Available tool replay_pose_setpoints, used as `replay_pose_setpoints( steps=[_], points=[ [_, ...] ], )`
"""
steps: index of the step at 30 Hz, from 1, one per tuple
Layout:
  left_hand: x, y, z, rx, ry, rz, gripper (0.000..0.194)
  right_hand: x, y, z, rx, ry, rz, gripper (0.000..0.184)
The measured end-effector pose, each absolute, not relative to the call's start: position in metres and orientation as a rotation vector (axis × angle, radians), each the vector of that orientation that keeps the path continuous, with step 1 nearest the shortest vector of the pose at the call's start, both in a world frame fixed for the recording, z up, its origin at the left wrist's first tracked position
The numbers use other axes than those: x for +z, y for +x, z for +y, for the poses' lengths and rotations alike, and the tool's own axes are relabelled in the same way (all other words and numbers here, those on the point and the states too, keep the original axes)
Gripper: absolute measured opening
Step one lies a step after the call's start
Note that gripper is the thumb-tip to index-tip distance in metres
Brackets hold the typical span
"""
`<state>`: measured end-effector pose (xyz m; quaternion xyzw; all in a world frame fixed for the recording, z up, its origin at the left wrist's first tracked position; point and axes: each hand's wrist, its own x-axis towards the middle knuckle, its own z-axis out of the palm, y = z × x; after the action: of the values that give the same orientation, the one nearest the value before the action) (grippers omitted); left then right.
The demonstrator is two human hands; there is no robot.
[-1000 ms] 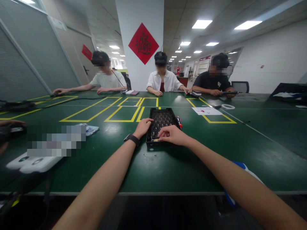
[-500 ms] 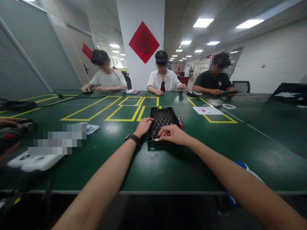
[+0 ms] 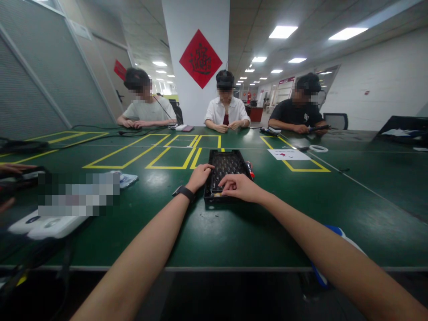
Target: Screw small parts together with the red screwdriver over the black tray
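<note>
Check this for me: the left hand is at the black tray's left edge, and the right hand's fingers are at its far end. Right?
Not the far end: the head view shows the right hand's fingers at the black tray's near end. The left hand is at its left edge, as you said.

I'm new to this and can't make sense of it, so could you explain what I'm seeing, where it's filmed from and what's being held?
There's no machine here: these are a person's bare hands, seen by a camera worn on their head, looking forward and down. On the green table sits a black tray. The left hand rests on its left edge. The right hand bends over its near end, fingertips at a small yellowish piece; whether they grip it, I can't tell. Farther off lie a printed sheet and a white ring.
</note>
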<state>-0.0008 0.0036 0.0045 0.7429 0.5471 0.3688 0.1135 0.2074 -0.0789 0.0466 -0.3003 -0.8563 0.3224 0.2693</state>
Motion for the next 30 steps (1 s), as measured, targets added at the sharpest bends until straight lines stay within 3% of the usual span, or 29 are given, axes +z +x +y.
replay_pose_setpoints(
  steps=[30],
  points=[
    [0.0020, -0.0017, 0.0066, 1.097, 2.165, 1.598, 0.038, 0.0440, 0.2075, -0.0774, 0.881, -0.803, -2.292, 0.030]
  ],
)
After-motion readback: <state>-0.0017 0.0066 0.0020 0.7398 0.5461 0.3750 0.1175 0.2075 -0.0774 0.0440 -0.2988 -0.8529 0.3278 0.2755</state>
